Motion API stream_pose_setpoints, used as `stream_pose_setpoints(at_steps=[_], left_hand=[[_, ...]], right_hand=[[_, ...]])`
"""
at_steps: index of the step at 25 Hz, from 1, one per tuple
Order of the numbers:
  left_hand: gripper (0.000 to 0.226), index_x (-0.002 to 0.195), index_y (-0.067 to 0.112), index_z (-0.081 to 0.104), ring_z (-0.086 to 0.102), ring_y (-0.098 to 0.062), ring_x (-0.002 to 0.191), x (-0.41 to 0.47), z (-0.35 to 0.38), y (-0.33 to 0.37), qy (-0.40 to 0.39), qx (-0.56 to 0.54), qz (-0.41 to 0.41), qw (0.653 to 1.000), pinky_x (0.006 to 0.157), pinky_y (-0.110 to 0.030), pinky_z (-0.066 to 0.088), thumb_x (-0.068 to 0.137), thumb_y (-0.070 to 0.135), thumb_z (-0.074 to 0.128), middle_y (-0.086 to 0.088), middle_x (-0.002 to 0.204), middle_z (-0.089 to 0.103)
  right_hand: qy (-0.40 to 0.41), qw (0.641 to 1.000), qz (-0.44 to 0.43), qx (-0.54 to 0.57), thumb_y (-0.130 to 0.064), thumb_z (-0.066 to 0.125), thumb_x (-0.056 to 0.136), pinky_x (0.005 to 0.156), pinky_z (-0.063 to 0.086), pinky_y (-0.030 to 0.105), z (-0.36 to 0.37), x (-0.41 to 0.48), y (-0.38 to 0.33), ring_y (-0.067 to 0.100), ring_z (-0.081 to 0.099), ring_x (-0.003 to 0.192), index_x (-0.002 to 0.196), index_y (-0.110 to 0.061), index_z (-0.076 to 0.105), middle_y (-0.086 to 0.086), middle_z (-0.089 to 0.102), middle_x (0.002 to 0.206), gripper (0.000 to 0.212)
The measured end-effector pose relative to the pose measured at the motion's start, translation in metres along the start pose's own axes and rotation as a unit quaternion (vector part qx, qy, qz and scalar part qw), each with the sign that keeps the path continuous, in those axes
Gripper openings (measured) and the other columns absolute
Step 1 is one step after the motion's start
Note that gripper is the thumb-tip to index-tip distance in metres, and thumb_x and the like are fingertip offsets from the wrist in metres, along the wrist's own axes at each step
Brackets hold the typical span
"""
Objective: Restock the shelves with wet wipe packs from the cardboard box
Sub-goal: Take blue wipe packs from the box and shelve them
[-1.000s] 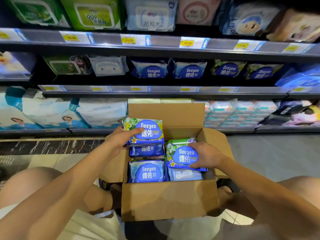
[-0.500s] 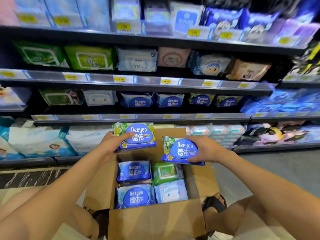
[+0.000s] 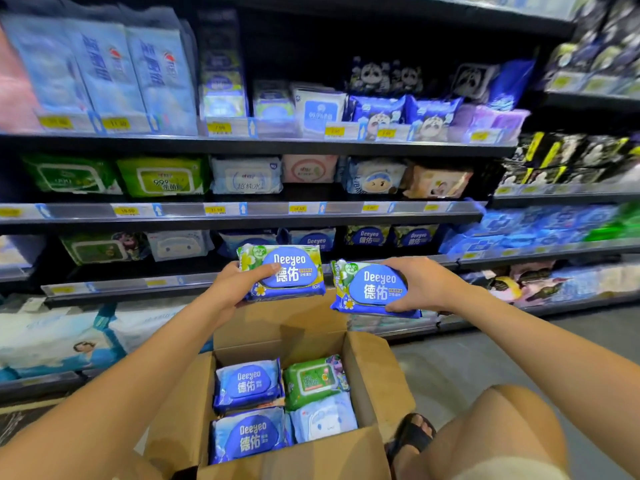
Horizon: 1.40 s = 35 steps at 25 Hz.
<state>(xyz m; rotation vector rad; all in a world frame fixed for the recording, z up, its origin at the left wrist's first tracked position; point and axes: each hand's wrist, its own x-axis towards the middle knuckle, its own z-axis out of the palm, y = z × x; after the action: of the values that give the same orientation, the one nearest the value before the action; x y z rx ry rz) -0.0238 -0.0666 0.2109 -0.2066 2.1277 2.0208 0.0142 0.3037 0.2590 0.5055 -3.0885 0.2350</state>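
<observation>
Holding a pack in each hand here, both up in front of the shelves and above the open box [image 3: 367, 358]. Left hand [image 3: 230, 289] is closed on the left pack [image 3: 287, 271], thumb across the front, fingers tucked behind where you can't see them. Right hand [image 3: 420, 284] is wrapped over the right edge of the right pack [image 3: 372, 289], which tilts a bit, its far end covered by the palm. The two packs sit side by side, not touching. Both read "Deeyeo" in white on a blue oval, with Chinese characters under it, green corners and little flowers; the smaller print is too tiny to read, apart from what looks like "80" at the bottom right of the left one. Down in the box there are two more blue Deeyeo packs [image 3: 247, 384] on the left, a green pack [image 3: 315, 379] and a pale blue pack [image 3: 323, 415] on the right, the near ones partly cut off by the front wall. More Deeyeo packs stand on the shelf [image 3: 138, 285] right behind the hands. Higher shelves are blurry; one green pack [image 3: 162, 174] shows "999", and the yellow price tags [image 3: 126, 211] can't be read. A sandaled foot [image 3: 412, 434] pokes out right beside the box.
</observation>
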Motion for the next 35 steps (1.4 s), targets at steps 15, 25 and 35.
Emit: stream_pose_setpoints(at_steps=[15,25,35], left_hand=[[0.056,0.122,0.013,0.066,0.078,-0.022,0.081,0.024,0.083,-0.008,-0.045,-0.005,-0.027,0.999,0.082,-0.039,0.062,0.078,0.039,0.088,-0.005,0.095,0.082],[0.053,0.125,0.012,0.066,0.077,-0.011,0.072,0.085,0.150,-0.048,-0.040,-0.014,-0.039,0.998,0.057,-0.022,0.057,0.081,0.036,0.085,-0.002,0.096,0.082],[0.049,0.125,0.013,0.067,0.077,-0.020,0.090,0.136,0.206,-0.069,-0.057,-0.031,-0.045,0.997,0.084,-0.035,0.061,0.082,0.031,0.084,-0.004,0.106,0.081]], right_hand=[[0.037,0.999,0.035,-0.008,-0.065,0.078,0.060,0.078,0.056,0.033,0.004,-0.014,0.093,0.009,0.059,0.097,0.136,-0.033,0.052,-0.013,0.065,0.114,0.086],[0.102,0.988,0.086,-0.079,-0.044,0.090,0.071,0.097,0.051,0.052,0.061,0.042,0.216,0.031,0.045,0.131,0.142,-0.019,0.048,0.007,0.055,0.142,0.087],[0.176,0.972,0.045,-0.149,-0.022,0.091,0.071,0.085,0.060,0.051,0.077,0.101,0.299,0.031,0.039,0.140,0.144,-0.016,0.050,0.006,0.051,0.149,0.084]])
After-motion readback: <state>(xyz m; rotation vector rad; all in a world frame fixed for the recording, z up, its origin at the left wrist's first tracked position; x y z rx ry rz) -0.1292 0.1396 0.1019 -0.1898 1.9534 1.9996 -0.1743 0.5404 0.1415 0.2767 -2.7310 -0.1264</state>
